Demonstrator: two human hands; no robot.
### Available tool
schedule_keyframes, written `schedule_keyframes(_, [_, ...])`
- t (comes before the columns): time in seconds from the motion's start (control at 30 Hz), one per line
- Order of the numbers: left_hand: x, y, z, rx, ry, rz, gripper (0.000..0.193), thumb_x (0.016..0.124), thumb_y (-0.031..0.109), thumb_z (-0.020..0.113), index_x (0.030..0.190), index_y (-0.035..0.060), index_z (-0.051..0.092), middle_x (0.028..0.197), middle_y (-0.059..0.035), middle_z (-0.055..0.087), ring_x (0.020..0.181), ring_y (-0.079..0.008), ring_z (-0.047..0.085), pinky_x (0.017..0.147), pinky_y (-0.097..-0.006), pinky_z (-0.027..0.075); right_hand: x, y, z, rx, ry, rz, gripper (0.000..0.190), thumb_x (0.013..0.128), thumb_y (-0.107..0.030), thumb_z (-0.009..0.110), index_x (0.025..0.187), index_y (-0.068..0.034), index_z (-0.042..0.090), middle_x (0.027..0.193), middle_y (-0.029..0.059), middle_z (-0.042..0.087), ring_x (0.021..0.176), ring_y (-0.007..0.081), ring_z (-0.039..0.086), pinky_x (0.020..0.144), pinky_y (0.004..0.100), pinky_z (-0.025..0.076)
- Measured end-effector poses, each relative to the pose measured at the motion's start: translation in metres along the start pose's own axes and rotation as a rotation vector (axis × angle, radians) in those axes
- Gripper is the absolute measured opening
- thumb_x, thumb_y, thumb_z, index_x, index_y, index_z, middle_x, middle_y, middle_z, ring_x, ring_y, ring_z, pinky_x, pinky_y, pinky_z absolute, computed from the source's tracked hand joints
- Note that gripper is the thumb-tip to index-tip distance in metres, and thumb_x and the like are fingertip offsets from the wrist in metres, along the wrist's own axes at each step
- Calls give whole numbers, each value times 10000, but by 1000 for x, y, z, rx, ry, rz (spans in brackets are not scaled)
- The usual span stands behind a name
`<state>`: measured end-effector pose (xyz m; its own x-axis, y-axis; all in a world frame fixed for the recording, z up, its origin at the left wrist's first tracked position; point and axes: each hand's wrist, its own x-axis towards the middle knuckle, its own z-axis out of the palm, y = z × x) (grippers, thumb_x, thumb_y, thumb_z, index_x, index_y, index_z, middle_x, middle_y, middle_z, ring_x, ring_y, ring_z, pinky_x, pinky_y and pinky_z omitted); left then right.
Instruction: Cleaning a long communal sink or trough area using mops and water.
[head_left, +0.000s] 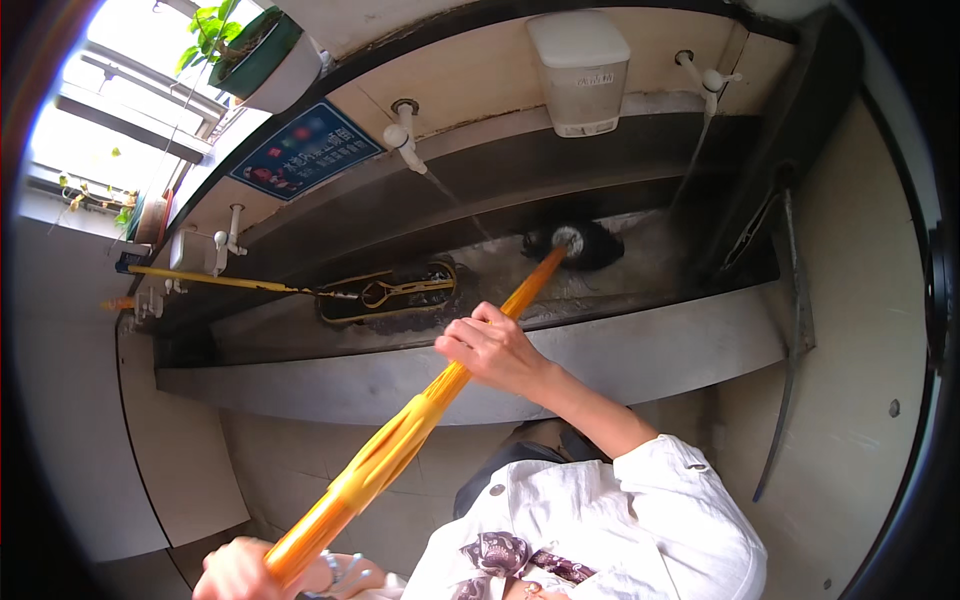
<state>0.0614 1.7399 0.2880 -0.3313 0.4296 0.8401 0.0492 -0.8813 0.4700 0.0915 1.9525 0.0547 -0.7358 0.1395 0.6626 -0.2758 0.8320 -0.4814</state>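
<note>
My right hand (495, 349) is closed around the middle of a mop's orange-yellow handle (409, 427). Lower down, my left hand (244, 571) grips the same handle near its upper end, partly cut off by the picture's edge. The handle slants away from me over the front rim of a long metal trough sink (480, 367). At its far end a dark, wet mop head (592, 244) with a pale round centre rests on the trough's wet bottom. Water runs from a white tap (407, 142) left of the mop head and from another tap (709, 82) to the right.
A flat mop (386, 292) with a yellow pole lies in the trough's left part. On the back wall hang a white plastic dispenser (581, 75) and a blue sign (307, 150) bearing writing. A potted plant (255, 60) stands by the window. A thin hose (784, 375) hangs at the right.
</note>
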Motion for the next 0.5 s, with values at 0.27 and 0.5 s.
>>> schedule_keyframes(0.27, [41,33,24,-74,-198,138,210,746,113,604,627,115,431,500,47,496,432,-50,502,469,-180,439,42,-44,-41,56,330,-317,282,680,-113,629,952,-133,558,769,-23,500,646,89,511,646,247,413])
schedule_keyframes(0.5, [-42,-2,-34,430,819,-384,246,835,77,508,630,117,380,520,45,377,462,-69,352,565,-215,336,-46,18,58,312,-376,130,306,697,-168,654,947,-82,500,915,109,564,833,258,576,714,351,453])
